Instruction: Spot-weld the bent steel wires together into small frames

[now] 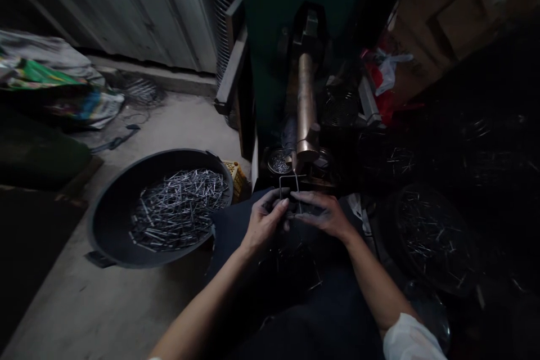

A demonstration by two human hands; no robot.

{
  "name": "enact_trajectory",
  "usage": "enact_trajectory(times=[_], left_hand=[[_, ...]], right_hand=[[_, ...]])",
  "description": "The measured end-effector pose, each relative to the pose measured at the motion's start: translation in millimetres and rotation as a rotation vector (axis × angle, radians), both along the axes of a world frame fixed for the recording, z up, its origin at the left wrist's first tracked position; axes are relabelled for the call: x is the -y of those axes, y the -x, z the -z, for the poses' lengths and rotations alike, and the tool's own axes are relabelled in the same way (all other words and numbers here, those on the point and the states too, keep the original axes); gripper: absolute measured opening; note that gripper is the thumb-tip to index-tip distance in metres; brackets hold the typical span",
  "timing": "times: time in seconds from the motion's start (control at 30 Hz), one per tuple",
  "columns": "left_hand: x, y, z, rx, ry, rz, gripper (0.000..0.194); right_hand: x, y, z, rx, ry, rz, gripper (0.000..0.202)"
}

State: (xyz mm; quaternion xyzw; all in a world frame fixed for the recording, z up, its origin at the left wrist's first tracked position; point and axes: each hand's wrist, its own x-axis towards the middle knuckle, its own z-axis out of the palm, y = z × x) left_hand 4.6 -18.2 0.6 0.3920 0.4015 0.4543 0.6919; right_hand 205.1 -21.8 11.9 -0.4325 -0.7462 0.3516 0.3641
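Observation:
A thin bent metal wire piece (280,185) is held upright just in front of the machine's copper-coloured arm (306,107). My left hand (268,216) pinches its left leg between thumb and fingers. On the other side, my right hand (323,212) has its fingers closed around the right leg. The top of the wire is by a pointed tip (294,163) under the arm; whether they touch, I cannot tell. More wire pieces (314,278) lie on the dark cloth over my lap, partly lost in shadow.
To the left stands a wide black basin (99,225) heaped with short metal wires (179,208). A yellow crate (236,180) is behind it. A small dish of metal bits (279,162) sits below the arm. At right, another dark container holds wires (426,230). Cardboard boxes (468,17) stand behind.

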Motion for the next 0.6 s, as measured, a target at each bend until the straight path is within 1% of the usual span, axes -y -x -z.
enact_trajectory(times=[0.17, 0.3, 0.4, 0.5, 0.6], left_hand=[[0, 1, -1.9, 0.002, 0.008, -0.014, 0.048], [-6, 1, 1.8, 0.001, 0.005, -0.002, 0.047], [-7, 0, 3.4, 0.01, 0.017, 0.009, 0.048], [-6, 0, 1.0, 0.024, 0.047, 0.002, 0.049], [-10, 1, -3.7, -0.033, 0.023, -0.01, 0.047]], right_hand=[[0, 1, 0.3, -0.002, 0.025, 0.006, 0.049], [-4, 1, 0.0, -0.009, 0.031, 0.014, 0.048], [-5, 2, -1.1, -0.07, 0.063, 0.003, 0.048], [-6, 5, -1.7, -0.139, 0.101, -0.001, 0.047], [-8, 6, 0.9, -0.126, 0.1, 0.004, 0.046]])
